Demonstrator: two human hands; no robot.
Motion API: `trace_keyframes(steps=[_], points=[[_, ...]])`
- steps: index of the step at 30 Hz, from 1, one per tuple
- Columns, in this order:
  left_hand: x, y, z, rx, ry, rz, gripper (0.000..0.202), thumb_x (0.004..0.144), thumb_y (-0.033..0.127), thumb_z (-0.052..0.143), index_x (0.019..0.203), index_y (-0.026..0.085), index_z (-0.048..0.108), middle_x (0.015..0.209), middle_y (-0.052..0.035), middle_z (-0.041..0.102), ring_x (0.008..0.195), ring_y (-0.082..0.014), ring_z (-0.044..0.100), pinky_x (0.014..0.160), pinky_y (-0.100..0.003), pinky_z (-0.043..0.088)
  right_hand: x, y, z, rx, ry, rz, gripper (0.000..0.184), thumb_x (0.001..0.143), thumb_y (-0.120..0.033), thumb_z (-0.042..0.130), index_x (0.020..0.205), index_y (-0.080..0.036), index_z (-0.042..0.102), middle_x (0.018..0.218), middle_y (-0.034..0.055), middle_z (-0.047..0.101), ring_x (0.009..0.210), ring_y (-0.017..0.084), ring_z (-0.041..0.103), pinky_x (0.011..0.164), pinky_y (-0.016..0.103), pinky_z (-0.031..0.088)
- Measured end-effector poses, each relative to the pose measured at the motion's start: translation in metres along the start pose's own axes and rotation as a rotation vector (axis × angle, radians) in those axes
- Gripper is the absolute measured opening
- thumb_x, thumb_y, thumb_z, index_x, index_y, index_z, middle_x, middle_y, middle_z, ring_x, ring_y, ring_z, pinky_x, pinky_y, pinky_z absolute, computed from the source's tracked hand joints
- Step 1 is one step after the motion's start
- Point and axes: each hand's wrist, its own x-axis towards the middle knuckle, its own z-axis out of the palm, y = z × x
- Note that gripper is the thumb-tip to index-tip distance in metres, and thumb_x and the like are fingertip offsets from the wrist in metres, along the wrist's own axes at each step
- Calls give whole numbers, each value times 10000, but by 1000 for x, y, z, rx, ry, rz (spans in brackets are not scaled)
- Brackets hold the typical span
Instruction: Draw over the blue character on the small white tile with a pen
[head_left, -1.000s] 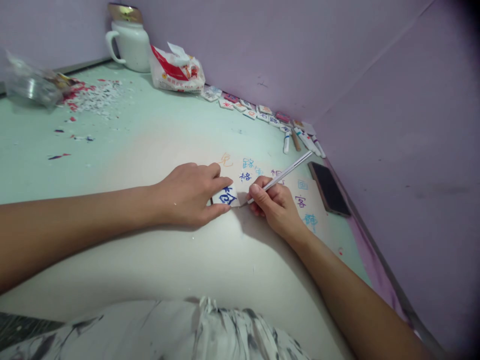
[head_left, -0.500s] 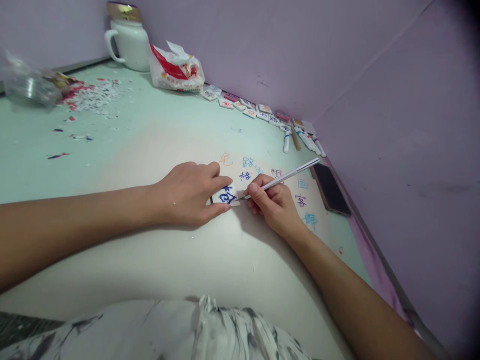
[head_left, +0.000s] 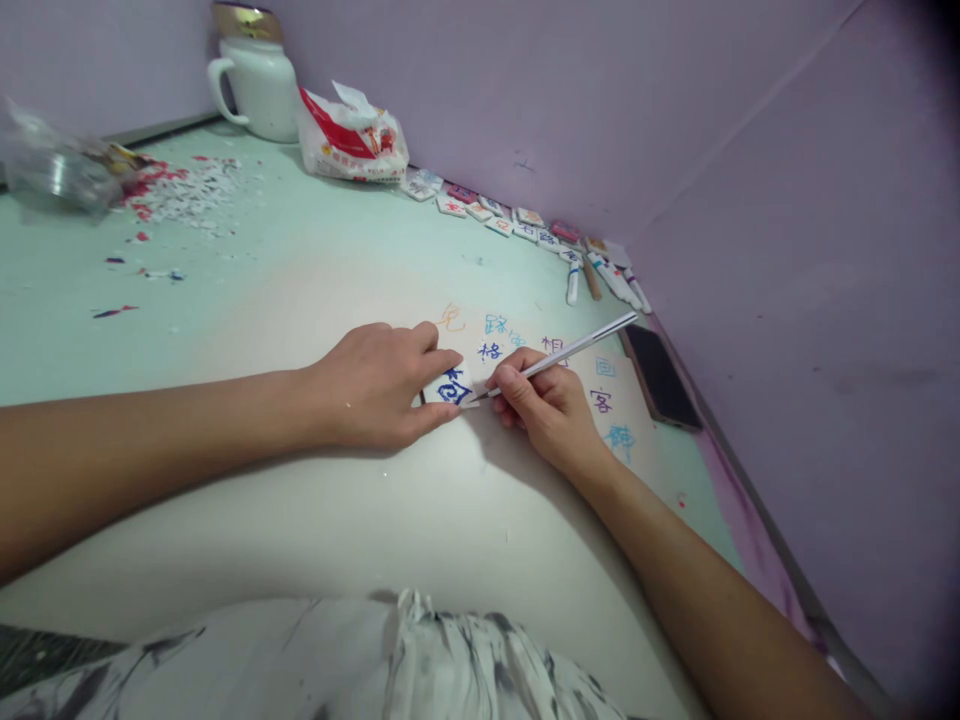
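Under the thumb and fingers of my left hand [head_left: 386, 388], a small white block [head_left: 441, 391], like an eraser, lies flat on the table. It bears a blue handwritten character, partly covered by my fingertips. My left thumb presses along the near edge and a finger along the far edge. In a pen-like grip, my right hand [head_left: 541, 408] holds a slim silver craft knife [head_left: 581, 345]. The knife's narrow dark tip meets the block's lower right corner, where a thin pale sliver shows. Its handle slants up to the right.
Coloured characters [head_left: 491, 350] are written on the tabletop beyond my hands. A phone [head_left: 661, 378] lies right. Along the wall are several lettered blocks [head_left: 525, 231], markers [head_left: 615, 280], a tissue pack [head_left: 352, 140] and a white mug [head_left: 262, 90]. Red and white scraps [head_left: 191, 193] lie far left beside a plastic bag [head_left: 64, 170].
The craft knife's handle has tilted very slightly, with its tip still at the block's lower right corner. The pale sliver there looks a little narrower. My left hand stays on the block.
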Motion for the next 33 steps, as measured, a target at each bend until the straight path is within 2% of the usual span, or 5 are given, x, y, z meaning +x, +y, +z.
trace_keyframes(steps=[15, 26, 33], points=[[1, 1, 1, 1, -1, -2, 503, 933, 550, 423, 1289, 247, 610, 1047, -89, 633, 741, -232, 612, 625, -336, 372, 0, 1, 0, 28, 8, -30, 492, 891, -579, 624, 620, -170, 588, 652, -13, 549, 492, 69, 474, 471, 242, 347], [0, 0, 1, 0, 15, 14, 486, 932, 540, 415, 1269, 256, 620, 1031, -76, 629, 725, -229, 598, 620, -337, 338, 1, 2, -2, 51, -21, 47, 525, 833, -687, 630, 681, -191, 551, 533, -39, 517, 459, 84, 447, 455, 242, 319], [0, -1, 2, -7, 27, 27, 489, 937, 540, 407, 1260, 246, 626, 1027, -76, 628, 716, -234, 598, 619, -349, 349, 0, 1, -2, 85, 0, 78, 528, 809, -700, 646, 699, -194, 546, 509, -46, 513, 437, 81, 420, 433, 236, 297]])
